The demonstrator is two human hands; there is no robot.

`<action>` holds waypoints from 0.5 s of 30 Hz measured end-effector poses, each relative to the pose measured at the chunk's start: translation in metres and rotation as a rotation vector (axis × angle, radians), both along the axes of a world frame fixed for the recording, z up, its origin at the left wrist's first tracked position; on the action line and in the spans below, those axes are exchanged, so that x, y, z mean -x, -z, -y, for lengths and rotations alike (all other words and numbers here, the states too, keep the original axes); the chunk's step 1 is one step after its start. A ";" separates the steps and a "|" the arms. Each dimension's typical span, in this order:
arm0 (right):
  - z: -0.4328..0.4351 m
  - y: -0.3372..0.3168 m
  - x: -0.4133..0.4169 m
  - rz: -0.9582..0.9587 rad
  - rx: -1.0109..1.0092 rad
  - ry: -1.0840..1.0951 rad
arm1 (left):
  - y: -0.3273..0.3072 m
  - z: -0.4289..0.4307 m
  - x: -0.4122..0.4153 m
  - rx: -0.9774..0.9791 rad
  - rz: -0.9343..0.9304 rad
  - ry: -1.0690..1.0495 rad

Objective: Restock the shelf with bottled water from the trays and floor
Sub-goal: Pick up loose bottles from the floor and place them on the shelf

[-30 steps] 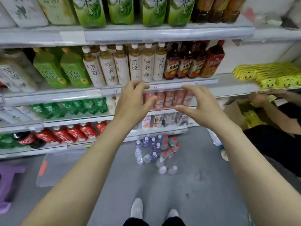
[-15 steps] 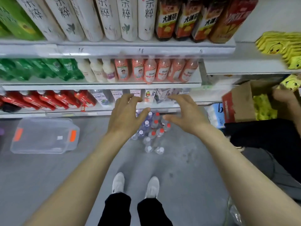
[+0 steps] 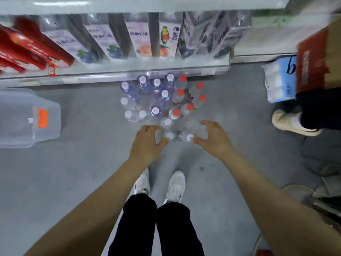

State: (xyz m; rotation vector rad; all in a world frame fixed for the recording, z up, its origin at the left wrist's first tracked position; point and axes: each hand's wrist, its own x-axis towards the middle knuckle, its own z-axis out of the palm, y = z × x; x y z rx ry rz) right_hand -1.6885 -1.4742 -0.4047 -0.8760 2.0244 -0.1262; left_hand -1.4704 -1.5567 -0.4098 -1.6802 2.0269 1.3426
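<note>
Grey floor (image 3: 73, 182) under the bottom shelf (image 3: 118, 75), clear storage bin (image 3: 27, 117) off left. Water bottles (image 3: 156, 100) stand clustered on the floor, right at the shelf edge. Left hand (image 3: 147, 143) and right hand (image 3: 212, 139) are spread wide, fingers curved, flanking the nearest white-capped bottles (image 3: 169, 135), nothing gripped.

carton labels (image 3: 140, 39) on shelf (image 3: 92, 75) blurred; clear bin (image 3: 22, 119) cut off at l edge, cardboard box (image 3: 317, 58) at rt edge
</note>
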 end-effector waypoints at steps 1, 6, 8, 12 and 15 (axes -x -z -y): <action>-0.008 0.028 -0.003 0.006 -0.019 0.035 | 0.026 -0.005 0.001 -0.036 0.000 -0.007; -0.051 0.152 -0.022 0.012 -0.037 0.204 | 0.148 -0.027 0.004 -0.154 -0.043 -0.120; -0.064 0.194 -0.028 0.036 0.009 0.311 | 0.188 -0.035 0.004 -0.123 -0.109 -0.122; -0.079 0.261 -0.029 0.156 0.098 0.431 | 0.252 -0.045 0.006 -0.084 -0.247 -0.089; -0.084 0.295 -0.026 0.210 0.153 0.476 | 0.285 -0.048 0.009 -0.049 -0.290 -0.034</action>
